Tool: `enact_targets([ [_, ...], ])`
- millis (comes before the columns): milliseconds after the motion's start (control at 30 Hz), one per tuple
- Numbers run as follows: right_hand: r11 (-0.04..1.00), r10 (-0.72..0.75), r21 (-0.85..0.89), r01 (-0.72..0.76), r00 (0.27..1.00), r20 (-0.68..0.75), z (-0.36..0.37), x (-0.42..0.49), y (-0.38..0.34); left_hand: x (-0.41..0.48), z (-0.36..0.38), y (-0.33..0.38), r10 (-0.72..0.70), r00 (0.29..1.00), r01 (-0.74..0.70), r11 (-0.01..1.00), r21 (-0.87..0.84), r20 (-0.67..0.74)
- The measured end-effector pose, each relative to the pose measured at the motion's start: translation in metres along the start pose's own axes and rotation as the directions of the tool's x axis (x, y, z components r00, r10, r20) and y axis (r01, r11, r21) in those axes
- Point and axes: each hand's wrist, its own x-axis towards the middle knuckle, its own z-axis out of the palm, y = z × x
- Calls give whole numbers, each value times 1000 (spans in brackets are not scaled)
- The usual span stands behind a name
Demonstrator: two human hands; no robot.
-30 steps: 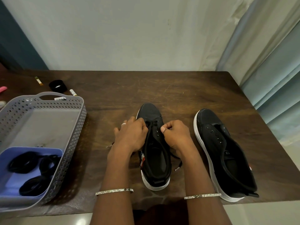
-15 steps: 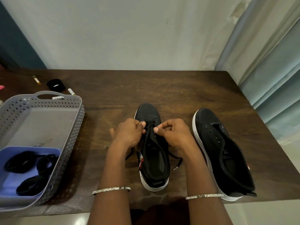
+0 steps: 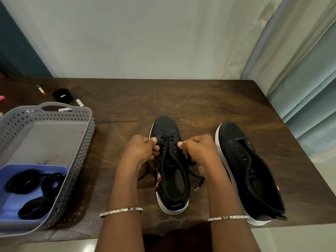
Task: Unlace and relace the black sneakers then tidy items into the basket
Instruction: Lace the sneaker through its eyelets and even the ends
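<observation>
Two black sneakers with white soles stand on the brown table. The left sneaker (image 3: 171, 171) is partly laced with a black lace (image 3: 168, 142) near its toe. My left hand (image 3: 141, 150) pinches the lace on the shoe's left side. My right hand (image 3: 198, 150) pinches the lace on the right side, and a loose end with a metal tip (image 3: 197, 187) trails beside the shoe. The right sneaker (image 3: 249, 166) has bare eyelets and no lace. A grey perforated basket (image 3: 80, 142) stands at the left.
Inside the basket lies a blue tray (image 3: 11, 202) holding coiled black laces (image 3: 32, 190). Behind the basket are a black round item (image 3: 62, 95), a white tube (image 3: 65, 109), another white tube (image 3: 80, 102) and a small yellow stick (image 3: 41, 89). A curtain (image 3: 300, 70) hangs at right.
Both hands have drawn slightly apart, pulling the lace outward at the top eyelets near the toe. The sneakers and basket have stayed put.
</observation>
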Motion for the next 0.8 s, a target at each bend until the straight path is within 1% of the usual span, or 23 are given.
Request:
enact_targets([
  [133,999,-48,28,46,998,48,-1,4,5,8,-6,-3,78,997,-82,980,182,29],
  [233,996,-91,31,89,993,76,-1,4,5,4,-7,1,141,987,-151,975,165,70],
  [267,995,-102,25,100,991,89,-2,4,5,1,-8,2,163,984,-175,967,185,78],
  [333,992,-125,3,125,987,100,-2,5,6,-1,-9,4,200,979,-202,941,271,34],
  [400,991,-130,-24,133,987,90,-2,5,7,-3,-9,6,208,978,-192,925,327,-15],
  [467,993,-105,-39,108,992,70,-1,6,7,-4,-6,9,181,983,-161,937,311,-36],
  [633,997,-40,-66,39,999,-9,0,4,4,0,-1,9,49,995,-32,983,179,-92],
  [700,996,-46,-72,44,999,-27,1,4,4,0,1,8,33,993,-17,990,139,-117],
  [800,993,-101,-70,99,995,-19,2,4,4,2,1,6,53,994,-40,991,127,-99],
])
